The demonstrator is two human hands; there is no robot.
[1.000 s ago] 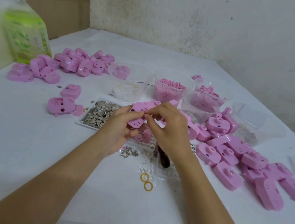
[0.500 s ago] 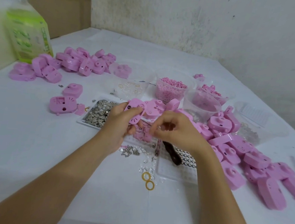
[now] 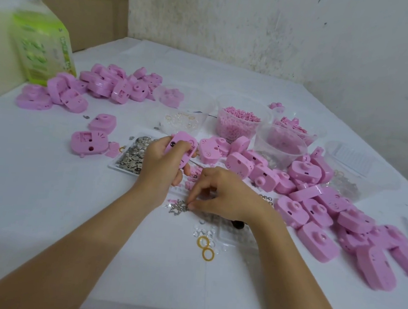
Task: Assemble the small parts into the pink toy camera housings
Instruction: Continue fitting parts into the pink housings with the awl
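Two hands work over the middle of the tabletop (image 3: 44, 214). My left hand (image 3: 158, 172) grips one pink housing (image 3: 182, 147), fingers curled round its body, holding it tilted and clear of the surface. My right hand (image 3: 228, 197) is lower and nearer me, with thumb and forefinger pinched together on a small pile of metal bits (image 3: 177, 205) lying on the tabletop. Two yellow rings (image 3: 206, 248) lie closer to the near edge. A tray of silver pieces (image 3: 131, 158) sits just left of my left hand. More housings are heaped toward the right edge (image 3: 340, 215), and others toward the far left corner (image 3: 110, 84), beside a green bottle (image 3: 42, 49).
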